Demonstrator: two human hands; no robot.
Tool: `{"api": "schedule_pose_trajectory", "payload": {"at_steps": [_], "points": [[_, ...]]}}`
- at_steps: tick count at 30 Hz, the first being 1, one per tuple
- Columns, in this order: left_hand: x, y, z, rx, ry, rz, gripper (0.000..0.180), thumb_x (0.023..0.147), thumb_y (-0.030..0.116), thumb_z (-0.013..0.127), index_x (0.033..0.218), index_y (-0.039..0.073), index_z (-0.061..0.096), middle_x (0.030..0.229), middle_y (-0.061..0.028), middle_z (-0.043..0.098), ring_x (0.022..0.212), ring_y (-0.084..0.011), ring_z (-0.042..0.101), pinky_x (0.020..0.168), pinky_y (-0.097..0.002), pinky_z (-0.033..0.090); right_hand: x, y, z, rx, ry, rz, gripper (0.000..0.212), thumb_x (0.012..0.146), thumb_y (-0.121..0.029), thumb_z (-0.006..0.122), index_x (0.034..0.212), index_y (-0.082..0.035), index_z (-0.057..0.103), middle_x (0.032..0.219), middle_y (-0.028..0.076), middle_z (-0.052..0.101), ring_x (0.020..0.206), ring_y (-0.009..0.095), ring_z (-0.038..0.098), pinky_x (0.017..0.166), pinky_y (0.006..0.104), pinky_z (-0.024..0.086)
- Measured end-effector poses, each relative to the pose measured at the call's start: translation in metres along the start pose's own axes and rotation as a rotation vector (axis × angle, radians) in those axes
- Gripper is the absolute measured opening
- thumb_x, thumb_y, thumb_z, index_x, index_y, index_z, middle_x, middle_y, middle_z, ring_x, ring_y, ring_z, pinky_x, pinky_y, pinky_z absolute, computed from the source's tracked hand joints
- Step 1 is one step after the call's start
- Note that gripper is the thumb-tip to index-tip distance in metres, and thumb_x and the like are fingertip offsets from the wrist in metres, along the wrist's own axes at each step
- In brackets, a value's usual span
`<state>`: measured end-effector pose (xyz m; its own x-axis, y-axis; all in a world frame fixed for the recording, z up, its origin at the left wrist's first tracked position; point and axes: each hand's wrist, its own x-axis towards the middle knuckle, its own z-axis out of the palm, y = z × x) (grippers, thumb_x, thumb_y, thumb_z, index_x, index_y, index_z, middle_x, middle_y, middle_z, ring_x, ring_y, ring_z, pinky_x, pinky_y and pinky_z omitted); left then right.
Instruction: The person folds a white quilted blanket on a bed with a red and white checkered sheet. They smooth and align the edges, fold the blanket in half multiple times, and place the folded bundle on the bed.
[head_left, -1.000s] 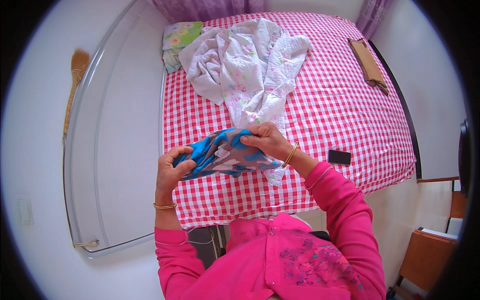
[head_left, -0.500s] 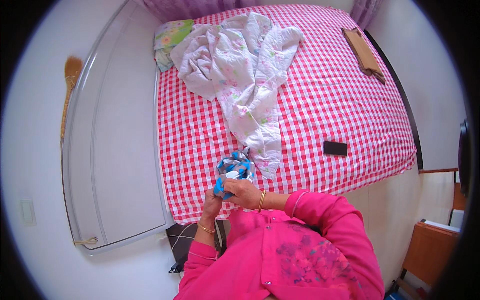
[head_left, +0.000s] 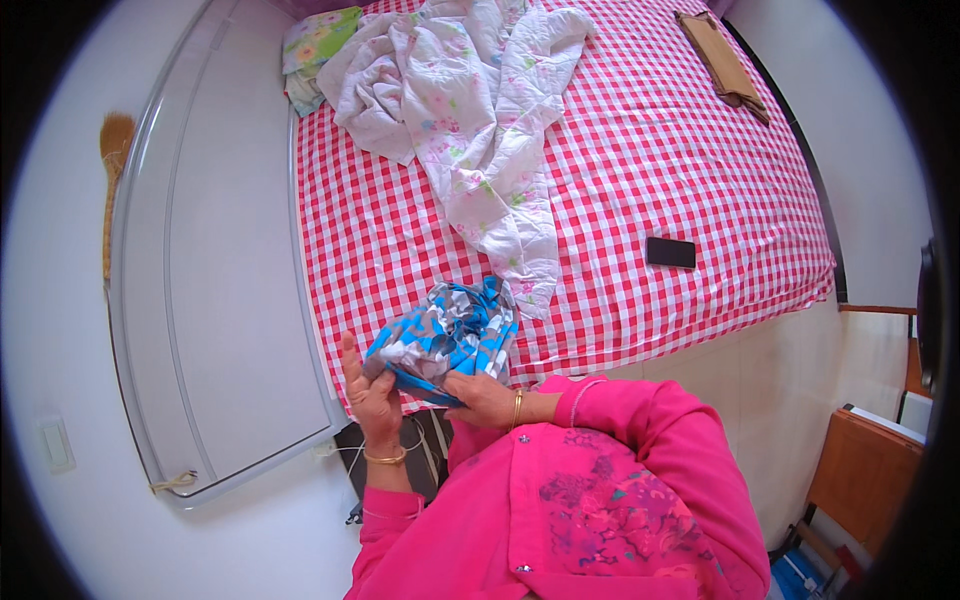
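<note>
A crumpled cloth with a blue, grey and white pattern lies bunched at the near edge of the bed, partly spread toward me. What kind of item it is, I cannot tell. My left hand pinches its left corner, with a finger or two pointing up. Along the near rim, my right hand is closed on the fabric, its thumb on top. Just beyond the cloth, the tail of a white floral quilt reaches down the bed.
A red-and-white checked sheet covers the bed. On it rest a black phone, a flat brown folded item and a green floral pillow. A pale panel stands along the left; a brush hangs on the wall.
My hands have moved apart, the left one leftward, and the bunched cloth has been opened out wider between them. The view has tilted slightly, so the bed sits higher.
</note>
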<state>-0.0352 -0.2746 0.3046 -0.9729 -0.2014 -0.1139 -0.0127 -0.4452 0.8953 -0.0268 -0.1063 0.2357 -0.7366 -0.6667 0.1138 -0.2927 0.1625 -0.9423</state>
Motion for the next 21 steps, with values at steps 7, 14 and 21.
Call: {"api": "schedule_pose_trajectory", "payload": {"at_steps": [7,14,21], "points": [[-0.011,0.028,-0.012,0.019,-0.015,0.223,0.049,0.078,-0.01,0.048,0.125,0.003,0.042,0.114,-0.0134,0.054,0.106,-0.024,0.053,0.093,-0.0366,0.042,-0.018,0.067,-0.008,0.492,-0.27,0.478,0.04,0.08,-0.039,0.057,0.092,-0.001,0.062,0.079,0.013,0.064,0.07,0.017,0.06,0.064,0.0299,0.046],[-0.02,0.046,-0.012,0.055,-0.14,0.265,0.048,0.077,-0.008,0.05,0.123,0.003,0.044,0.117,-0.0127,0.053,0.108,-0.0251,0.051,0.095,-0.0384,0.04,0.011,0.097,-0.001,0.104,0.231,0.437,0.032,0.073,-0.013,0.065,0.103,-0.007,0.057,0.091,0.013,0.055,0.082,0.024,0.057,0.073,0.0333,0.046],[-0.031,0.056,-0.018,0.108,-0.126,0.319,0.049,0.071,-0.008,0.055,0.119,0.003,0.049,0.113,-0.012,0.055,0.105,-0.0262,0.053,0.093,-0.0382,0.041,0.038,0.114,0.039,-0.126,0.116,0.491,0.04,0.069,-0.01,0.062,0.108,-0.008,0.055,0.097,0.017,0.056,0.093,0.033,0.055,0.082,0.0386,0.045]]}}
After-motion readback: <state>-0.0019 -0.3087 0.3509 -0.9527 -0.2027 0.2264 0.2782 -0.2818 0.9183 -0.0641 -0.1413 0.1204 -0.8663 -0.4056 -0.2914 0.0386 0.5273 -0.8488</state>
